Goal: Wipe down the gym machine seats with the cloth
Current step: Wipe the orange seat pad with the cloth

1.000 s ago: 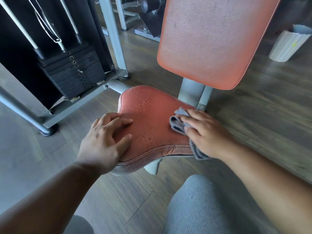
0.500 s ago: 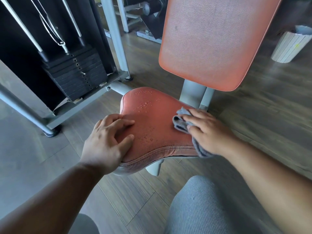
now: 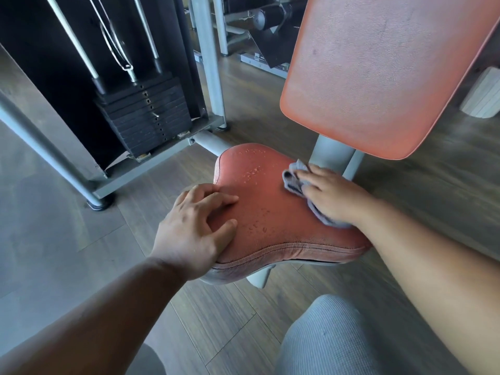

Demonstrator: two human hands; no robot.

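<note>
Two hands on seat (image 3: pixel 273 212). Right hand (image 3: pixel 331 197) pressed flat over cloth (image 3: pixel 293 180) at seat's 2 o'clock edge, fingers closed down on it. Left hand (image 3: pixel 194 228) spread, holding nothing, bracing the 9 o'clock edge. Droplets (image 3: pixel 257 171) lie toward 10 o'clock from cloth, more at 7; right hand is nearer. Likely next stroke runs leftward across them. Backrest (image 3: pixel 378 77) looks unwiped.

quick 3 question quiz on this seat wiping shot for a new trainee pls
1. True or false: the left hand holds the cloth.
2. Where do droplets still sit: A) seat B) backrest C) floor?
3. Fill in: the right hand presses the cloth near the seat's ____ edge.

Key: 1 false; 2 A; 3 rear, by the backrest post.
</note>
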